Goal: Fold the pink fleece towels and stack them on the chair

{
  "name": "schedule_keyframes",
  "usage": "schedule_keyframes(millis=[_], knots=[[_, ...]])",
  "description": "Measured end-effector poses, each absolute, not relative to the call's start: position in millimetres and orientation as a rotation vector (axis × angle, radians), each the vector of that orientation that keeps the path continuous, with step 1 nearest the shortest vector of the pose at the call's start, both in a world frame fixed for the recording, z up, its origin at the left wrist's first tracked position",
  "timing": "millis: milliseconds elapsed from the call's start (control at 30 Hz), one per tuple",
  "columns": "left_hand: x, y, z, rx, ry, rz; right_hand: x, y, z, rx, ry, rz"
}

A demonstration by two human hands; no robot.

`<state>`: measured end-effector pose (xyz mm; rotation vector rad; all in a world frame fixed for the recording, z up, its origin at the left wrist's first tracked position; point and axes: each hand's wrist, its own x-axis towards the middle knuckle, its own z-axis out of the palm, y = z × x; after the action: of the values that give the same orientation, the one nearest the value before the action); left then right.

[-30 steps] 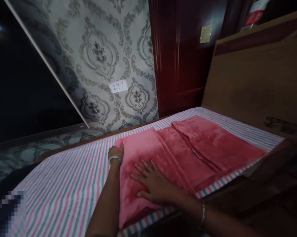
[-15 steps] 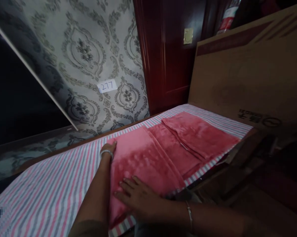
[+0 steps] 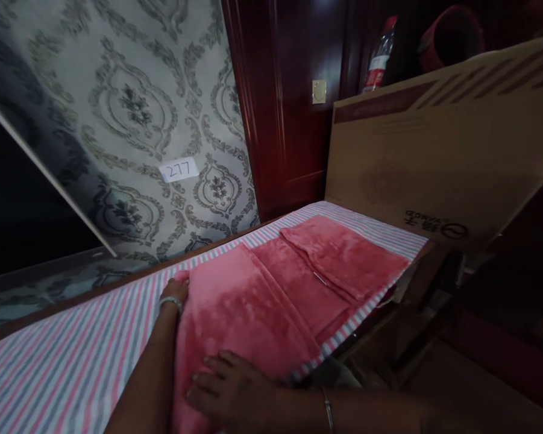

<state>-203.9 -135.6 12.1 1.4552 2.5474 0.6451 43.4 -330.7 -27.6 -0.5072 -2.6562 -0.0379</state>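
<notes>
A pink plush cloth point(image 3: 248, 301) lies folded in layers, with fold edges across its middle and a small white strip on one of them. My left hand point(image 3: 176, 290), with a bracelet at the wrist, is at its far left corner. The fingers curl around the edge there, and a bit of cloth bunches up beside them. Nearer to me, my right hand point(image 3: 235, 389) rests on the near left part of the cloth with its fingers stretched out and slightly spread. Its lower side is dim.
Under the cloth is a striped sheet point(image 3: 85, 355) on a long table. A large cardboard box point(image 3: 434, 150) stands at the right end, with a bottle point(image 3: 379, 57) behind it. Patterned wall point(image 3: 135, 108), a paper label point(image 3: 179, 169) and a dark screen point(image 3: 22, 205) are beyond.
The view has shifted, showing more of the box and bottle. Cloth at the left edge now looks raised and bunched by my left hand. My right hand remains on the near part.
</notes>
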Motion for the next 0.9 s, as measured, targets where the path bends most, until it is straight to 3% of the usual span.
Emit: schedule_keyframes(millis=[233, 400, 533, 633, 900], knots=[[-177, -140, 51, 1.62, 2.621, 0.486, 75, -328, -4, -0.346, -2.6, 0.211], [-109, -150, 36, 2.381, 2.266, 0.323, 175, -248, 23, -0.996, -2.108, 0.276], [-70, -164, 0, 2.445, 2.069, 0.054, 245, -178, 23, -1.557, -1.943, 0.129], [-67, -168, -12, 2.419, 2.08, 0.019, 259, -163, 0, -1.72, -2.159, 0.168], [-38, -119, 55, 2.273, 1.977, 0.024, 251, -168, -28, -1.64, -2.343, 0.283]])
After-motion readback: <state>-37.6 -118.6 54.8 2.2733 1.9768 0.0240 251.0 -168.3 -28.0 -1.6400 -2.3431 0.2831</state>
